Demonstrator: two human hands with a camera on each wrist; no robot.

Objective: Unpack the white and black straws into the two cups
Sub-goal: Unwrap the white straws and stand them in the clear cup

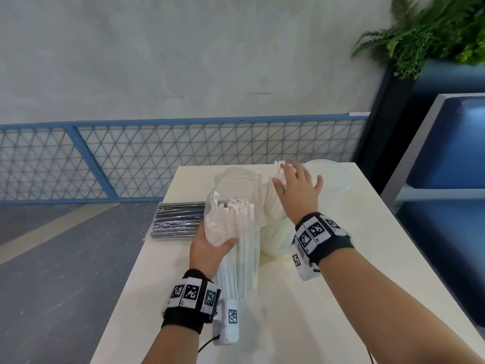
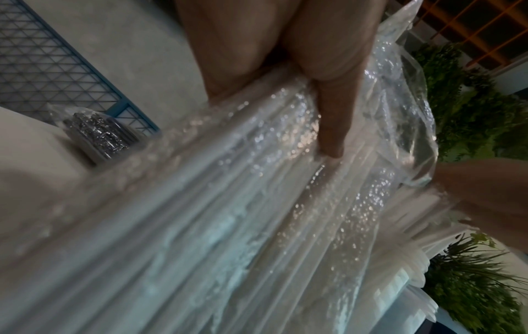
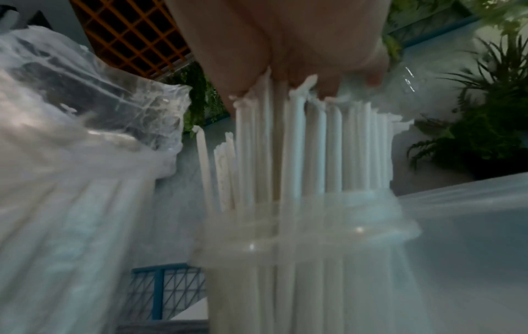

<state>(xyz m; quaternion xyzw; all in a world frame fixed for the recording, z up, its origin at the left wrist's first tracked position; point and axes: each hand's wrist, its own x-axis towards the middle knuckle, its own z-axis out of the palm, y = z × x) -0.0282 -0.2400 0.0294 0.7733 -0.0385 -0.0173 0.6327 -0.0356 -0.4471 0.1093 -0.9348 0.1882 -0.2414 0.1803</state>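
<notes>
My left hand (image 1: pixel 210 248) grips a clear plastic bag (image 1: pixel 236 190) of white straws (image 1: pixel 240 206), held upright on the table; its fingers (image 2: pixel 331 126) press into the bag (image 2: pixel 257 203). To the right stands a clear cup (image 1: pixel 275 237) with several white straws (image 1: pixel 271 195) in it. My right hand (image 1: pixel 296 190) lies over their tops with fingers spread; its fingertips (image 3: pixel 328 90) touch the straw ends (image 3: pixel 300 147) above the cup (image 3: pixel 314 259). A second clear cup (image 1: pixel 330 177) stands behind, with no straws showing in it. A sealed pack of black straws (image 1: pixel 178 219) lies at the table's left edge.
The cream table (image 1: pixel 341 285) drops off to grey floor on the left. A blue mesh railing (image 1: pixel 157 158) runs behind it. A blue bench (image 1: pixel 446 153) stands on the right and a green plant (image 1: pixel 433 30) at the upper right.
</notes>
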